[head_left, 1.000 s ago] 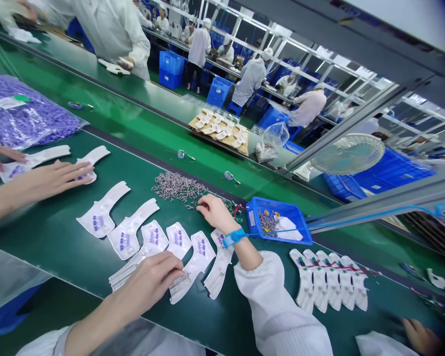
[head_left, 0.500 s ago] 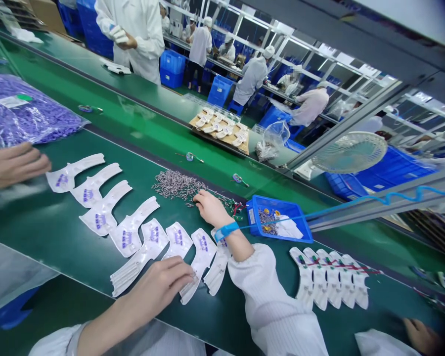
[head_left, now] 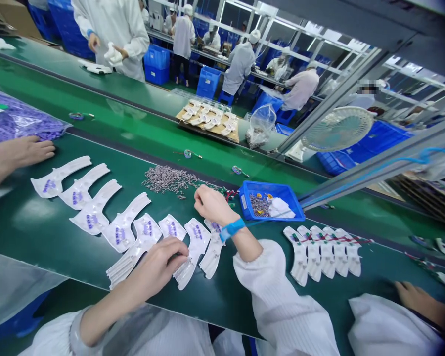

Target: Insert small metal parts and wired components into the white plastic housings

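My left hand (head_left: 165, 259) is curled, its fingertips over the handle part of a white plastic shell half (head_left: 196, 237); anything between the fingers is hidden. Off the right end of a pile of small metal screws (head_left: 166, 179), my right hand (head_left: 213, 203) has fingers and thumb drawn together, their grasp too small to make out. It wears a blue wrist strap (head_left: 233, 228). Several similar white shells, each with small purple parts in its wide end, form a slanting row; another shell half (head_left: 212, 259) lies under my right wrist.
A blue bin (head_left: 300, 213) holds screws and a white cloth. Right of it lie white shells with red wires (head_left: 322, 252). Other people's hands rest at the left (head_left: 29, 151) and right (head_left: 419, 301). A green conveyor (head_left: 129, 131) runs behind, carrying small wired parts.
The view has shifted, moving the scene slightly left and up. My right hand has drawn right, away from the screws. The co-worker's hand at left has flattened near the purple bag.
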`<state>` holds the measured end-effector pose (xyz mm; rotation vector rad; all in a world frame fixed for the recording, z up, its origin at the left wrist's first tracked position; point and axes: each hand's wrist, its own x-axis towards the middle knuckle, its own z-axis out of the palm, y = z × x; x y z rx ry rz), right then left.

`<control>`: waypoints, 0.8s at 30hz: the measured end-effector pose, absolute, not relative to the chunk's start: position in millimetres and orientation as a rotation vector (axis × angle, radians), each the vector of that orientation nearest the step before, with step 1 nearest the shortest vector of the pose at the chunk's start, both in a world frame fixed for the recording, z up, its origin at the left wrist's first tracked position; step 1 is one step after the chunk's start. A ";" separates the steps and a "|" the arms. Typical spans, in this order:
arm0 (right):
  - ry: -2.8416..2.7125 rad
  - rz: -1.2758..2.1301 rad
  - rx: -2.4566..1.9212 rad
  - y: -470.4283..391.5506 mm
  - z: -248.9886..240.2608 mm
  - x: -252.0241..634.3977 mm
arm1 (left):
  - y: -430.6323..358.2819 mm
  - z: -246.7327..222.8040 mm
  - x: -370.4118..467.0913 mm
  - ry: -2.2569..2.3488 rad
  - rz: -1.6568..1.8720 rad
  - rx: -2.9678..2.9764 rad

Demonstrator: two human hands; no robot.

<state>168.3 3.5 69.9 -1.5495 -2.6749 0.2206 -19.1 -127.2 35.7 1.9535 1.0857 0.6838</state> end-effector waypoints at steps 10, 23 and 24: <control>-1.900 0.781 -1.420 -111.8 66.6 228.9 | -124.0 29.7 -7.1 1.111 0.484 2.148; -1.444 1.170 -1.517 -156.0 44.3 215.4 | -121.8 32.4 -0.5 1.134 0.415 2.171; -1.358 1.293 -1.514 -157.3 42.4 210.0 | -121.6 32.5 -0.2 1.130 0.423 2.179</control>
